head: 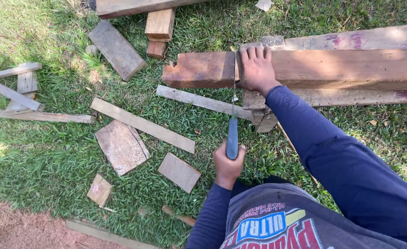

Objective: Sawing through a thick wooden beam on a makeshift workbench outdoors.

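A thick reddish wooden beam lies across the grass at the upper right, resting on other timbers. My right hand lies flat on top of it, fingers over its far edge, just right of a cut line. My left hand grips the dark blue handle of a hand saw. The thin blade runs straight up from the handle and sits in the cut across the beam. The beam's short end piece sticks out to the left of the blade.
Offcuts lie scattered on the grass to the left: a long slat, a flat board, small blocks and planks. A lighter plank lies under the beam. Bare dirt shows at the lower left.
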